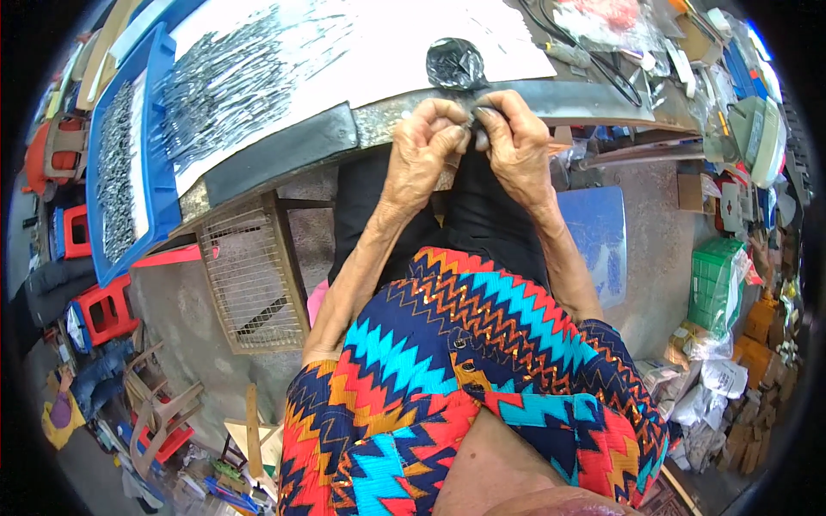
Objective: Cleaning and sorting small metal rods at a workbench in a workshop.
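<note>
Close together at the table's front edge, my two hands meet with bent, pinching fingers. My left hand point(428, 148) has thumb and forefinger pressed together at their tips. Facing it, my right hand point(514, 142) pinches in the same way. Whatever small thing sits between the fingertips is too small to make out. Just beyond them stands a round container lined with a black plastic bag point(456, 64). Many thin dark strips point(232, 90) lie spread over a white sheet point(391, 43) to the left.
A blue tray point(163, 112) with small dark pieces hangs over the table's left end. Black cables point(594, 64) and plastic bags lie at the right. Below are a wire-mesh wooden frame point(254, 279), red stools point(107, 308), a blue board point(595, 245) and a green crate point(716, 284).
</note>
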Demonstrator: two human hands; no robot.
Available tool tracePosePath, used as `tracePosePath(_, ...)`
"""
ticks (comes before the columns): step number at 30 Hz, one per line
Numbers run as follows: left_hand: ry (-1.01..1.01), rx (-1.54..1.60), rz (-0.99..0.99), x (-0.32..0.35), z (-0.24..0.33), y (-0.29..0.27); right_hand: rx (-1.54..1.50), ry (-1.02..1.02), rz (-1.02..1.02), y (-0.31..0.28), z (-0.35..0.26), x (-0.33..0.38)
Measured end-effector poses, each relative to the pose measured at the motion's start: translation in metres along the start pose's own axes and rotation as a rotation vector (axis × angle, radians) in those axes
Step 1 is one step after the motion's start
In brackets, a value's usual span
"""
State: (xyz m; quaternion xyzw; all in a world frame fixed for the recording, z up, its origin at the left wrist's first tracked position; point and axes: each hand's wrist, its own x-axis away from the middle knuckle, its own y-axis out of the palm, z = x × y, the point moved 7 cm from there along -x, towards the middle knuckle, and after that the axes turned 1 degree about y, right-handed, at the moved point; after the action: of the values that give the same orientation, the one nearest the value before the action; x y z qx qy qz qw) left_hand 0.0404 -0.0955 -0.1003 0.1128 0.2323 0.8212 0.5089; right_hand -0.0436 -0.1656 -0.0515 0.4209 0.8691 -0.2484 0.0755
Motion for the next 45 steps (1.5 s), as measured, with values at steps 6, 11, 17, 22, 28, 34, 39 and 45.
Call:
tracePosePath(6,-0.022,-0.092,-0.019,-0.001,0.000,0.001,0.079,-0.034,0.011,-0.002,0.002,0.002)
tracePosePath(11,-0.012,-0.129,-0.005,0.000,0.002,-0.004,-0.144,0.194,-0.140,0.004,0.013,0.001)
tracePosePath(17,0.035,-0.277,-0.005,0.001,0.012,-0.005,-0.279,0.271,-0.101,0.000,0.016,-0.003)
tracePosePath(22,0.067,-0.319,0.004,0.002,0.017,-0.006,-0.149,0.234,-0.130,0.002,0.013,-0.003)
tracePosePath(28,0.043,-0.406,0.034,0.002,0.022,-0.006,-0.026,0.122,-0.081,0.004,0.013,-0.002)
tracePosePath(34,0.122,-0.566,0.015,-0.007,0.038,-0.011,-0.150,0.198,-0.092,0.007,0.010,-0.009)
tracePosePath(39,0.372,-0.991,0.093,-0.042,0.088,-0.038,-0.292,0.241,-0.048,-0.002,0.020,-0.019)
tracePosePath(45,0.558,-1.464,0.190,-0.100,0.105,-0.097,-0.223,0.237,-0.074,0.004,0.025,-0.020)
